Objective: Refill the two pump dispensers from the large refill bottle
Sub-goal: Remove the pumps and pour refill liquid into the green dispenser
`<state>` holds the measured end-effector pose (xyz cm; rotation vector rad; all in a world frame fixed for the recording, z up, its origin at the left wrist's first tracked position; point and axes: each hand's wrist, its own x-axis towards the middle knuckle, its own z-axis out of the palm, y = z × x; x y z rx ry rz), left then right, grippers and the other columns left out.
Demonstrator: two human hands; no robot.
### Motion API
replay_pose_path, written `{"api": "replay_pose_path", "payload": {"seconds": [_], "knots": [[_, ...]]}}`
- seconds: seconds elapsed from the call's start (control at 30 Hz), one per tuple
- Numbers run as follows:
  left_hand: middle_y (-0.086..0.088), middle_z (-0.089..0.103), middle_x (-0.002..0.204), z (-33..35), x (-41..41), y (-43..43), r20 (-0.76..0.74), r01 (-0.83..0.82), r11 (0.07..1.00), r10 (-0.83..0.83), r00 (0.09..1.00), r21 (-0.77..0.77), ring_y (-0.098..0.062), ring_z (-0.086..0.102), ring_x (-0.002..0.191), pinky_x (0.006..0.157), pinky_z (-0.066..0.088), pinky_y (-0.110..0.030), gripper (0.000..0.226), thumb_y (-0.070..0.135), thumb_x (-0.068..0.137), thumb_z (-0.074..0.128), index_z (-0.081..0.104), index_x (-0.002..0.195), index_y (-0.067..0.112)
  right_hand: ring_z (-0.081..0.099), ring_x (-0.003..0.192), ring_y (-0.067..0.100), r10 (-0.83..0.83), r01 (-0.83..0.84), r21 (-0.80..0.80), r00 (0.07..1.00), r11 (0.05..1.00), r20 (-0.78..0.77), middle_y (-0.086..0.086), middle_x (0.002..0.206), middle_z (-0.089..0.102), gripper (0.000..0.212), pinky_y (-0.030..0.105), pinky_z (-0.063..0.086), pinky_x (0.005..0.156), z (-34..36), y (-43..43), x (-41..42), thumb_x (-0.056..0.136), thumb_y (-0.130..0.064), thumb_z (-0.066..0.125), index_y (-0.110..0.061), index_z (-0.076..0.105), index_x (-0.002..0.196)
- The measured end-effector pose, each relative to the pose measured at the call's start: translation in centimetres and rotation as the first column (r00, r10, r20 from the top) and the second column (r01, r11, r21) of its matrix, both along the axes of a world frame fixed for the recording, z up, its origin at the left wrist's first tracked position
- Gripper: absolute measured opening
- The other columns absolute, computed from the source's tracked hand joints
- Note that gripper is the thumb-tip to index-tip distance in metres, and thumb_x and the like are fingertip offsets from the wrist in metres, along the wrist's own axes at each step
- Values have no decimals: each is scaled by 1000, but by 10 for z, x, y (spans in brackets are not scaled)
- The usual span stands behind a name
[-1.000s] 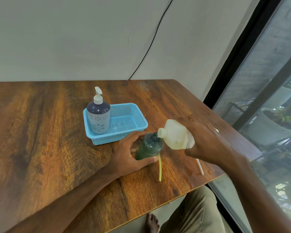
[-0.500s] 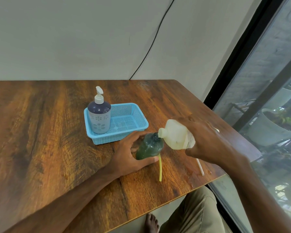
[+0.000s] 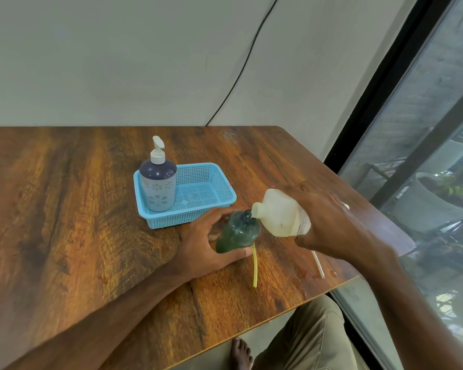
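A green dispenser bottle [image 3: 238,233] stands on the wooden table [image 3: 64,209] with its pump off and its neck open. My left hand [image 3: 201,244] wraps around its base. My right hand [image 3: 329,222] holds the pale refill bottle [image 3: 278,213] tipped over, its spout touching the green bottle's neck. A yellow pump tube [image 3: 255,268] lies on the table just in front of the green bottle. The second dispenser [image 3: 158,182], dark blue with a white pump fitted, stands in the left end of the blue basket [image 3: 211,182].
A white tube [image 3: 318,264] lies near the table's right front edge, mostly hidden by my right wrist. The table ends close on the right beside a glass window. A black cable runs down the wall behind. My knee and bare foot show below the front edge.
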<state>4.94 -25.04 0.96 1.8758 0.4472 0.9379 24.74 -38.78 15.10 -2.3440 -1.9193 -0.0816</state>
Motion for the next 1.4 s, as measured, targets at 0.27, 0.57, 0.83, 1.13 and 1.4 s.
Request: {"api": "replay_pose_path", "payload": {"seconds": [0.27,0.57,0.83,1.13,1.4], "knots": [[19,63,132,1,0,0,-11,-2,1000,2,1000,-5,-10,62,128,90,65,-34,75,35,71,98,61,137,32,46,139,22,8,-8,17,1000,1000,6,-3,147,53,101,47,39,114,-1,0,1,70,-26,91,-34,37,154],[17,63,132,-1,1,0,-6,-10,1000,10,1000,2,-12,62,128,88,66,-36,76,35,70,98,61,137,30,48,136,22,15,-15,5,1000,1000,16,-4,143,55,100,49,41,113,-1,2,2,70,-27,89,-36,35,154],[22,63,131,0,1,-1,19,-1,1000,1,1000,-1,-10,62,127,86,66,-33,75,34,70,98,61,135,33,48,136,22,25,-26,21,999,999,29,-3,144,54,102,46,39,113,-2,3,3,69,-26,90,-35,36,154],[19,63,132,-2,1,1,5,-4,1000,4,1000,-2,-10,62,127,87,66,-36,76,35,70,98,60,136,36,46,137,20,17,-17,12,999,1000,27,-4,146,53,102,42,38,112,0,3,2,70,-26,90,-36,34,155],[21,62,131,0,1,0,-2,-7,1000,7,1000,5,-8,61,127,88,65,-32,76,35,70,98,60,136,36,46,137,20,10,-10,5,1000,1000,17,-3,146,54,99,42,37,114,1,2,1,72,-24,90,-33,36,155]]}}
